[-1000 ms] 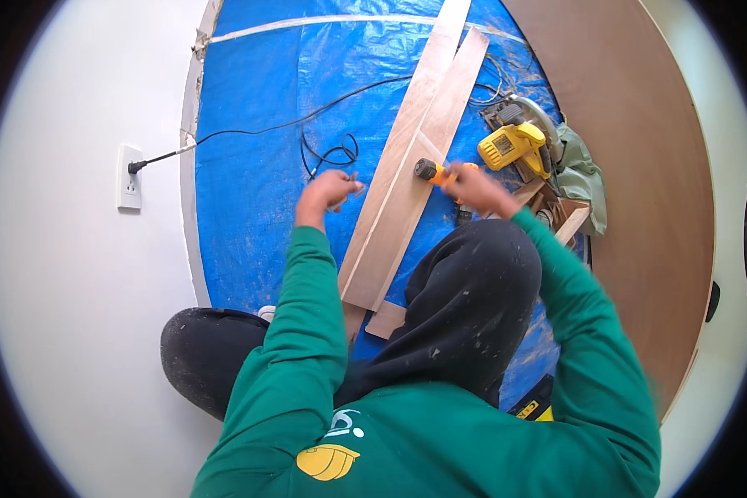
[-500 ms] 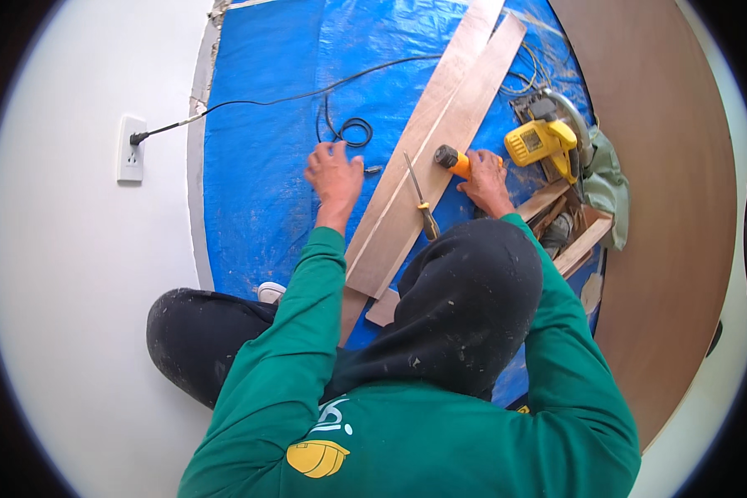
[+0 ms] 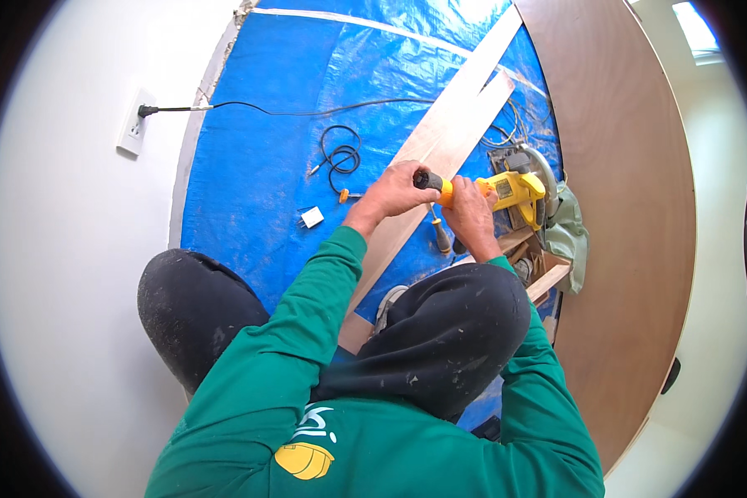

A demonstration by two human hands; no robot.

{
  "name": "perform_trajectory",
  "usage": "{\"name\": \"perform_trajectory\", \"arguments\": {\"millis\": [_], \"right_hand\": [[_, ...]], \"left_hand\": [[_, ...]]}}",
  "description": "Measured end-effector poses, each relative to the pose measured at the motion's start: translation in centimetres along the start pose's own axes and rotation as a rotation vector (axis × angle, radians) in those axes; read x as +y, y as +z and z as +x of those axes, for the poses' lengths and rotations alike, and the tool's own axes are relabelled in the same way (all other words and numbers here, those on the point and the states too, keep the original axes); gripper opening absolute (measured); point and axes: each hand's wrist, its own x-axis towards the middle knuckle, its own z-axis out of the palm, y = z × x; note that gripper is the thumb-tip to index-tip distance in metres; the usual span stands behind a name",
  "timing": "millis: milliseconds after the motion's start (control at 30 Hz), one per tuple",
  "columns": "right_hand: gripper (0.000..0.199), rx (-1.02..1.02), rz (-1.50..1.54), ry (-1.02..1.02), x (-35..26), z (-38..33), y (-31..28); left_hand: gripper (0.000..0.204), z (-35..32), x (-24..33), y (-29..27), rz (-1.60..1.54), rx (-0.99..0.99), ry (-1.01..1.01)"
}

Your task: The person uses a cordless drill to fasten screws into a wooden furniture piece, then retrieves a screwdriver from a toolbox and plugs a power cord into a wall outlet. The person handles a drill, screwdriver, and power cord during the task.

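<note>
A short orange tool with a black end [image 3: 427,180], cylindrical like a small cordless screwdriver or flashlight, is held over the wooden boards. My right hand [image 3: 471,214] wraps around its orange body. At the black end, the fingers of my left hand [image 3: 397,196] close on it. Just below the tool, a screwdriver [image 3: 441,236] with a yellow-and-black handle lies beside the boards; part of its shaft is hidden. Two long light-wood boards [image 3: 452,124] run diagonally under my hands, partly overlapping.
A blue tarp [image 3: 266,183] covers the floor. On it lie a coiled black cable [image 3: 343,154] and a white plug adapter [image 3: 310,217]. To the right are a yellow circular saw [image 3: 515,192], wood offcuts [image 3: 548,278] and a brown panel [image 3: 622,207]. A cord runs from the wall outlet [image 3: 133,129].
My left hand has come right, from near the coiled cable to the tool's black end. My right hand keeps hold of the tool. The white adapter now shows on the tarp, and the view has shifted.
</note>
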Motion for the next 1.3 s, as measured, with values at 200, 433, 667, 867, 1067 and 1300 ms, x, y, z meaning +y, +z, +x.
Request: {"name": "perform_trajectory", "arguments": {"millis": [200, 433, 667, 867, 1067, 1300], "right_hand": [[0.031, 0.072, -0.074, -0.039, -0.6, 0.9, -2.7], [0.041, -0.046, 0.229, -0.066, -0.6, 0.9, -4.4], [0.055, -0.202, 1.153, 0.084, -1.5, -0.3, -6.3], [0.072, -0.148, 1.048, -0.011, -1.5, -1.8, -9.1], [0.063, -0.455, 0.929, 0.287, -1.7, -3.7, -8.9], [0.049, -0.249, 1.115, 0.451, -2.5, -3.8, -5.4]], "left_hand": [[0.065, -0.8, 1.5, 1.2, -0.232, 0.241, 0.053], [0.092, -1.8, 1.5, -1.0, -0.382, -0.195, 0.043], [0.106, -1.3, 2.5, 1.7, -0.228, -0.146, 0.38], [0.065, -1.4, 1.7, 2.8, 0.314, 0.436, 0.636], [0.027, -2.3, -0.1, 4.0, 0.636, 0.584, 0.481], [0.022, -2.7, -1.3, 5.0, 0.682, 0.581, 0.409]]}}
